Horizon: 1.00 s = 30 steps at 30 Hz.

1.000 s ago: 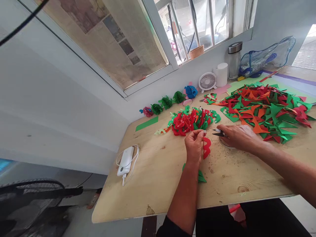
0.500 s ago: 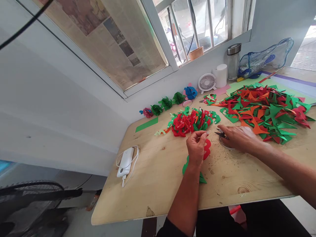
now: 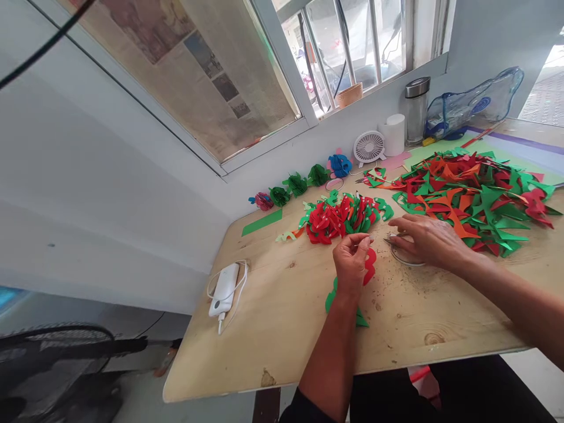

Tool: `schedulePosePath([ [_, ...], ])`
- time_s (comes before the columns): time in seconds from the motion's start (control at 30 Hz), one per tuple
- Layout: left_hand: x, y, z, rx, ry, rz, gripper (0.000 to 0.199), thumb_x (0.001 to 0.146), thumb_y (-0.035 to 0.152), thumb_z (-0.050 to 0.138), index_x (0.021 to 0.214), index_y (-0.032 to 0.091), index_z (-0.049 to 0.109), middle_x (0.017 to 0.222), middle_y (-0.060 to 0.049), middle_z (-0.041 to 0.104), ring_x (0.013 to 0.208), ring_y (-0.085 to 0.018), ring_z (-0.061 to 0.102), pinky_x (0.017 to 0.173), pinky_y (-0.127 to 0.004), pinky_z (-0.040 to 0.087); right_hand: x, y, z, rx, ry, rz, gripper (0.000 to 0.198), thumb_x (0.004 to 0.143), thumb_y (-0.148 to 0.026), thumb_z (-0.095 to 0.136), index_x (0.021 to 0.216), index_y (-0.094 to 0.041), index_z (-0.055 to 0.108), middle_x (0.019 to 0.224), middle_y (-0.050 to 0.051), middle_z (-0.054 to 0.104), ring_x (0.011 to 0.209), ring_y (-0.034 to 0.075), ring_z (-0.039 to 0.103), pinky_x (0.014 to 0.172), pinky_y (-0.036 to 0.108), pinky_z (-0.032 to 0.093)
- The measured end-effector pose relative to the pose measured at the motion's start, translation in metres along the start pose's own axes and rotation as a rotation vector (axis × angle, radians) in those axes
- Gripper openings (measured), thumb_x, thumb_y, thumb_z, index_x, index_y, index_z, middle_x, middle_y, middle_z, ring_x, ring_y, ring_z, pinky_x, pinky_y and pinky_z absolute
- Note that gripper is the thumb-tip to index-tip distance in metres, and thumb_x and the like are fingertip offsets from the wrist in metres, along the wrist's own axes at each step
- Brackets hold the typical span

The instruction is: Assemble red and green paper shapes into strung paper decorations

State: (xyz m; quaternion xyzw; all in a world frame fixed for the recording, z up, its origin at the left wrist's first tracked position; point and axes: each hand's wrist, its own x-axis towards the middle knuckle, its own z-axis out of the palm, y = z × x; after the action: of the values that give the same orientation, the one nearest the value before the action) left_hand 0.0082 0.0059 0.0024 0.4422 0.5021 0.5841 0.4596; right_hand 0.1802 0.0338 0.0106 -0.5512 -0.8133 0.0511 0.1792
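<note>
left hand: pinched together | red paper: part-hidden | right hand: grip unclear, tool mostly covered

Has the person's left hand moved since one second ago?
Yes, slightly: the left hand has shifted rightward, toward the right hand, judged against the fixed wood knot.

The person shows one left hand and one right hand. On one table are five paper balls: three green, one blue, one pink. There are one small fan, one white cylinder, one lidded jar, one power bank and one green strip. The paper scraps overlap too much to count.
</note>
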Motion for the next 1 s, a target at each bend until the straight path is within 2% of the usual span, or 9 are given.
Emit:
schedulePosePath([
  [0.13, 0.000, -0.002, 0.001, -0.001, -0.050, 0.030, 0.015, 0.073, 0.028, 0.065, 0.078, 0.014, 0.069, 0.077, -0.006, 0.070, 0.073, -0.013, 0.063, 0.069, -0.023, 0.048, 0.000, -0.007, -0.003, 0.358, 0.063, -0.122, 0.022, 0.086, -0.032, 0.047, 0.089, -0.020, 0.064, 0.079, 0.004, 0.066, 0.068, 0.014, 0.059, 0.059, 0.025, 0.041],
  [0.27, -0.001, -0.004, 0.002, 0.026, -0.091, 0.024, 0.019, 0.071, 0.031, 0.067, 0.078, 0.014, 0.069, 0.072, -0.005, 0.068, 0.064, -0.011, 0.059, 0.058, -0.021, 0.044, 0.002, -0.010, 0.000, 0.550, 0.067, -0.193, 0.017, 0.083, -0.027, 0.050, 0.082, -0.018, 0.064, 0.069, 0.002, 0.062, 0.061, 0.012, 0.053, 0.057, 0.024, 0.040],
  [0.6, -0.003, -0.004, 0.002, 0.091, -0.134, 0.056, 0.022, 0.072, 0.035, 0.066, 0.079, 0.014, 0.068, 0.070, -0.004, 0.066, 0.066, -0.013, 0.059, 0.061, -0.023, 0.046, 0.003, -0.012, 0.000, 0.589, 0.052, -0.144, 0.015, 0.079, -0.024, 0.050, 0.071, -0.018, 0.061, 0.063, 0.001, 0.058, 0.058, 0.011, 0.048, 0.056, 0.024, 0.037],
  [1.0, -0.004, -0.004, 0.004, 0.084, -0.106, 0.041, 0.021, 0.072, 0.033, 0.065, 0.079, 0.013, 0.069, 0.068, -0.004, 0.067, 0.065, -0.013, 0.060, 0.061, -0.022, 0.047, 0.003, -0.013, 0.001, 0.587, 0.041, -0.090, 0.012, 0.074, -0.022, 0.049, 0.067, -0.018, 0.058, 0.060, -0.001, 0.056, 0.057, 0.011, 0.047, 0.056, 0.024, 0.036],
])
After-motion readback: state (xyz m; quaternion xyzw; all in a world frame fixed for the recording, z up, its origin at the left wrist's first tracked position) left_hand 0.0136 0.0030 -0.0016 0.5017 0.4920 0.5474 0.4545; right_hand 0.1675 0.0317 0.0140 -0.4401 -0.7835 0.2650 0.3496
